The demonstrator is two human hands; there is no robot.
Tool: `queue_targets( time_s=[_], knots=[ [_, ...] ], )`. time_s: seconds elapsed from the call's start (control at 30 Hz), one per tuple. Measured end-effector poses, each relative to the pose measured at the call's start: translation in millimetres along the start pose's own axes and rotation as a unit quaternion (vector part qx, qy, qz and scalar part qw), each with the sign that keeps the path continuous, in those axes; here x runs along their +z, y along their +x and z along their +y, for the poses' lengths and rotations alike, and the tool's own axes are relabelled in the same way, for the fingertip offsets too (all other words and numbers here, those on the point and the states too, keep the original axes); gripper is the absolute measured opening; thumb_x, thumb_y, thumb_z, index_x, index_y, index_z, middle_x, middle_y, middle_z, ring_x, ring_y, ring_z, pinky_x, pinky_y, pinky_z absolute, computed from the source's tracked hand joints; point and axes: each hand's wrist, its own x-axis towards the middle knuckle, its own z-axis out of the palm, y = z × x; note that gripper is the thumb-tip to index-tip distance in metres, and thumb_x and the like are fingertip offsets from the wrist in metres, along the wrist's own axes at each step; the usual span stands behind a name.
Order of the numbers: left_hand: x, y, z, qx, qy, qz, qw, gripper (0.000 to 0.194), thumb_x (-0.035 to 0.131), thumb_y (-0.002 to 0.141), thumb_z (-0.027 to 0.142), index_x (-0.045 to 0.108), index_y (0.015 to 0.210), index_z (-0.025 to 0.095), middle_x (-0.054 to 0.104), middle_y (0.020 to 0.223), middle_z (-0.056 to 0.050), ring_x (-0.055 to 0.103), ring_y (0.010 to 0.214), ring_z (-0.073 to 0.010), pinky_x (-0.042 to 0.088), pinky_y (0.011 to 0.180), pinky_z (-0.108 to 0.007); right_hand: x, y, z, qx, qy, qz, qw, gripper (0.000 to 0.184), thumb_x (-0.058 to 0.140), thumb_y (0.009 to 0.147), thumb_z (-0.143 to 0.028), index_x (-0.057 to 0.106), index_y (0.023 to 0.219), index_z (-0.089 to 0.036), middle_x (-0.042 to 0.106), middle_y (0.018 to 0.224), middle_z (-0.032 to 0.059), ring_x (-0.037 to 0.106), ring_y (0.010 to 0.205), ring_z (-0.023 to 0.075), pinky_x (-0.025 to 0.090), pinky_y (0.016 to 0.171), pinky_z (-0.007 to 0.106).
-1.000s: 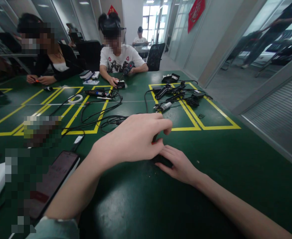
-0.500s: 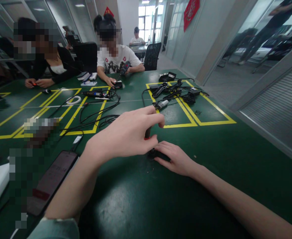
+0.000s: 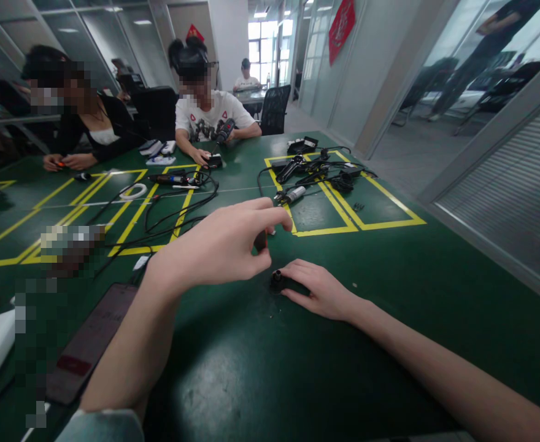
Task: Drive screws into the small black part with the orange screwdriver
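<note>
My left hand (image 3: 226, 245) is raised above the table with its fingers curled round a dark piece with an orange-red edge (image 3: 261, 240). Most of that piece is hidden behind my thumb and fingers, so its kind does not show. To the right and lower, my right hand (image 3: 320, 288) rests on the green table (image 3: 343, 368). Its fingertips hold a small black round part with a short upright stub (image 3: 277, 279) against the tabletop. A gap separates my left thumb from this part.
A phone (image 3: 90, 344) lies on the left. Beyond my hands are black cables and tools (image 3: 304, 169) inside yellow tape outlines, and another cable bundle (image 3: 180, 179). Across the table, a person in a white shirt (image 3: 219, 116) holds a power drill (image 3: 224, 131); another person (image 3: 86, 129) sits farther left.
My left hand has moved left, away from the black round part, with the dark piece still in it. The round part's stub now shows. My right hand stays at the part.
</note>
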Motion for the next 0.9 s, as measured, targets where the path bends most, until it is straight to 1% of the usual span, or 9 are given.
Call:
queue_targets(
  time_s=[0.17, 0.2, 0.33, 0.4, 0.5, 0.6, 0.77, 0.83, 0.9],
  knots=[
    [0.2, 2.7, -3.1, -0.007, -0.005, 0.009, 1.000, 0.026, 0.063, 0.088, 0.014, 0.070, 0.112, 0.019, 0.072, 0.087, -0.002, 0.067, 0.079, -0.0187, 0.046, 0.069, -0.027, -0.7, 0.4, -0.7, 0.005, 0.020, 0.001, 1.000, 0.025, 0.061, 0.101, -0.023, 0.064, 0.125, -0.016, 0.076, 0.112, 0.0144, 0.070, 0.103, 0.0269, 0.061, 0.090, 0.045],
    [0.6, 3.2, -2.4, -0.007, -0.002, 0.011, 1.000, 0.025, 0.065, 0.087, 0.015, 0.070, 0.112, 0.019, 0.073, 0.086, -0.002, 0.067, 0.078, -0.0186, 0.046, 0.069, -0.027, -1.2, 0.4, -1.0, 0.006, 0.023, 0.001, 1.000, 0.025, 0.061, 0.101, -0.023, 0.064, 0.125, -0.017, 0.076, 0.112, 0.0143, 0.070, 0.103, 0.0268, 0.062, 0.090, 0.045],
    [-1.5, 0.1, 1.9, 0.004, 0.007, -0.001, 1.000, 0.037, 0.067, 0.082, 0.015, 0.068, 0.119, 0.022, 0.071, 0.110, -0.005, 0.068, 0.086, -0.0194, 0.050, 0.074, -0.028, -3.9, 0.7, -2.9, 0.010, 0.027, -0.001, 1.000, 0.025, 0.061, 0.100, -0.022, 0.065, 0.125, -0.017, 0.076, 0.111, 0.0136, 0.070, 0.102, 0.0262, 0.062, 0.089, 0.044],
    [-2.8, -2.0, 2.2, 0.008, 0.002, -0.008, 1.000, 0.041, 0.065, 0.083, 0.013, 0.066, 0.123, 0.022, 0.069, 0.117, -0.007, 0.068, 0.090, -0.0197, 0.050, 0.075, -0.028, -4.6, 0.8, -3.6, 0.010, 0.025, -0.003, 1.000, 0.025, 0.061, 0.100, -0.022, 0.065, 0.125, -0.018, 0.076, 0.111, 0.0132, 0.070, 0.102, 0.0260, 0.062, 0.090, 0.044],
    [-1.9, -1.0, 0.4, 0.008, -0.009, -0.001, 1.000, 0.034, 0.063, 0.087, 0.012, 0.066, 0.121, 0.021, 0.072, 0.107, -0.006, 0.068, 0.088, -0.0196, 0.050, 0.073, -0.028, -4.1, 0.6, -3.5, 0.007, 0.027, -0.002, 1.000, 0.026, 0.061, 0.101, -0.022, 0.064, 0.126, -0.019, 0.076, 0.111, 0.0127, 0.070, 0.102, 0.0258, 0.062, 0.090, 0.043],
    [0.5, 2.8, -0.7, -0.001, -0.019, 0.001, 1.000, 0.029, 0.066, 0.089, 0.016, 0.067, 0.118, 0.019, 0.074, 0.096, -0.004, 0.069, 0.086, -0.0202, 0.050, 0.074, -0.028, -3.0, 0.2, -3.3, 0.010, 0.025, 0.001, 1.000, 0.026, 0.061, 0.101, -0.022, 0.064, 0.126, -0.019, 0.076, 0.112, 0.0126, 0.070, 0.103, 0.0259, 0.062, 0.090, 0.043],
    [-0.7, 1.1, 0.0, 0.024, -0.027, -0.011, 0.999, 0.037, 0.066, 0.085, 0.012, 0.067, 0.121, 0.020, 0.073, 0.115, -0.006, 0.069, 0.097, -0.0212, 0.051, 0.081, -0.029, -2.8, 0.4, -4.6, 0.011, 0.018, 0.001, 1.000, 0.026, 0.063, 0.100, -0.021, 0.065, 0.125, -0.016, 0.075, 0.110, 0.0134, 0.070, 0.101, 0.0263, 0.063, 0.089, 0.044],
    [-0.9, -0.3, -0.4, 0.023, -0.023, -0.010, 0.999, 0.038, 0.064, 0.086, 0.010, 0.067, 0.122, 0.021, 0.073, 0.113, -0.006, 0.069, 0.096, -0.0205, 0.051, 0.081, -0.029, -3.2, 0.6, -5.0, 0.009, 0.022, 0.000, 1.000, 0.025, 0.062, 0.100, -0.021, 0.064, 0.124, -0.015, 0.076, 0.110, 0.0136, 0.070, 0.101, 0.0264, 0.063, 0.089, 0.044],
    [0.3, 0.3, -1.0, 0.015, -0.022, -0.004, 1.000, 0.033, 0.063, 0.088, 0.010, 0.068, 0.119, 0.020, 0.074, 0.102, -0.004, 0.069, 0.089, -0.0193, 0.050, 0.077, -0.028, -3.2, 0.6, -4.9, 0.008, 0.024, 0.001, 1.000, 0.025, 0.062, 0.100, -0.021, 0.064, 0.125, -0.016, 0.076, 0.111, 0.0132, 0.070, 0.101, 0.0263, 0.063, 0.089, 0.044]
  ],
)
